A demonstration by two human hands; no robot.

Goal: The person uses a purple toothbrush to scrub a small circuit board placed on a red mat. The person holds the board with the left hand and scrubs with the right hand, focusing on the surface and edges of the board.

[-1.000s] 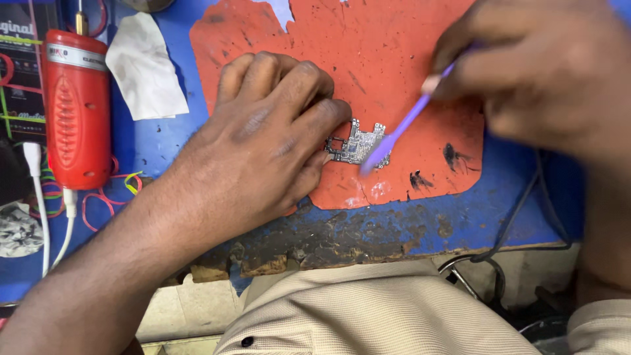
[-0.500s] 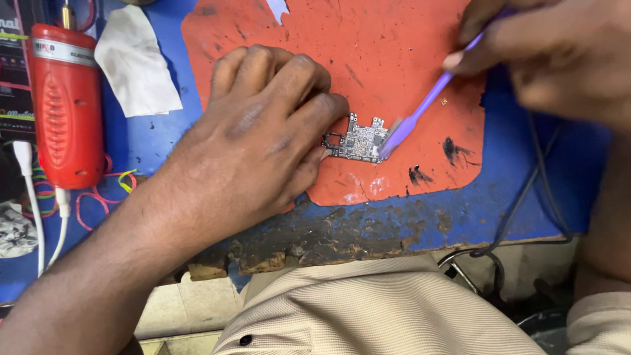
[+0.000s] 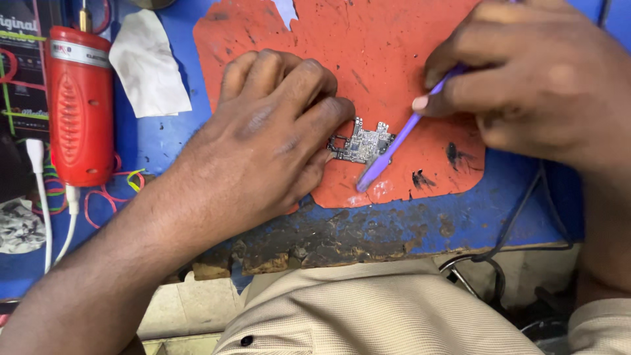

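Left hand (image 3: 269, 141): fingers pressed together on circuit board (image 3: 363, 142), at its 9 o'clock.
Right hand (image 3: 532, 85): fingers clamped on purple brush (image 3: 394, 146), at board's 3 o'clock.

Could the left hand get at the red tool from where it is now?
Probably yes. The left hand pins the circuit board, but the red tool lies just to its left with only bare blue mat between; it would have to let go of the board.

left hand (image 3: 263, 144): bare, no ring or watch
right hand (image 3: 532, 85): bare, short pale nails
forearms: bare, no sleeves in view
clothing: beige, finely ribbed fabric, one dark button
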